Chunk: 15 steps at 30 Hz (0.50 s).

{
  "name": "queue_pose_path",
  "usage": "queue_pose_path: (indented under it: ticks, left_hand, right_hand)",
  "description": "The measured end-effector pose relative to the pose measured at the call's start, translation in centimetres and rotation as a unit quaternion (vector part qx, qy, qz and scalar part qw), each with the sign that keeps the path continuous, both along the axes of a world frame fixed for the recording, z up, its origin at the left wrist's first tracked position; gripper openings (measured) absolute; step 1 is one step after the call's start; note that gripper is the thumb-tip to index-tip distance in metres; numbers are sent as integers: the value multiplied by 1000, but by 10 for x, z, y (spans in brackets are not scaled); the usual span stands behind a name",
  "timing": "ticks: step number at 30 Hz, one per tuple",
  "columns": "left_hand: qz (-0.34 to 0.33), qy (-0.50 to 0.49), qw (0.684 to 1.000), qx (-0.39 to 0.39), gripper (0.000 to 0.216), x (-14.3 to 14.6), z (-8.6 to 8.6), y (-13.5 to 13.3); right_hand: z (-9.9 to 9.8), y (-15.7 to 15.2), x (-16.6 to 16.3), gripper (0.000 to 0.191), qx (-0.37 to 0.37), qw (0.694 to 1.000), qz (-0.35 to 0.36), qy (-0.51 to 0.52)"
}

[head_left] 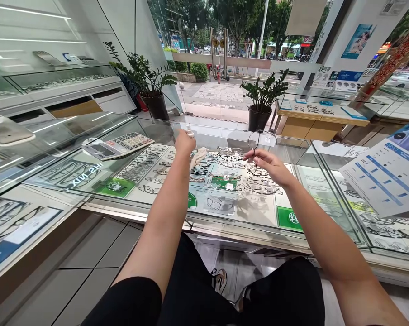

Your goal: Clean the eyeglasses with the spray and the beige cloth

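At the far side of the glass display case (231,222), my left hand (184,143) is closed round a small white bottle (190,131) with a nozzle-like top. Its lower part is hidden by my fingers. My right hand (270,166) pinches a thin dark-rimmed pair of glasses (254,144) by one side and holds it up above the case. A crumpled pale cloth (198,157) lies on the glass just right of my left hand. Under the glass, several rows of spectacle frames (220,178) show between my arms.
A calculator (121,146) lies on the glass to the left. At the right stands a tilted printed card (386,176). Two potted plants (157,102) are on the floor beyond the case, before a glass front. Another display table (321,117) is at the back right.
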<state>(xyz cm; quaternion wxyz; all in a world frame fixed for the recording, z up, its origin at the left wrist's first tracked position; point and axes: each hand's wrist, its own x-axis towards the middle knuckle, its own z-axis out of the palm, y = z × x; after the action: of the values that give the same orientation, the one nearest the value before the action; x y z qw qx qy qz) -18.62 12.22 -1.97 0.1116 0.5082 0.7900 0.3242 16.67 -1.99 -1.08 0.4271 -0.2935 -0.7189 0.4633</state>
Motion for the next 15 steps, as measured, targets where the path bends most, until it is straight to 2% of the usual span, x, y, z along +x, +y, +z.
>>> queue_pose_path:
  ticks: [6,12,15]
  left_hand:
    - [-34,2,999,-19,29,-1,-3,4]
    - [-34,2,999,-20,35,2,-4,3]
    - [-21,-12,999,-21,42,5,1,-2]
  right_hand:
    - [-1,0,1,39,-4,1000,-1,-1]
    - [-3,1,1,41,-2,1000,-4,-12]
    - [-2,0,1,40,0,1000,-1,-11]
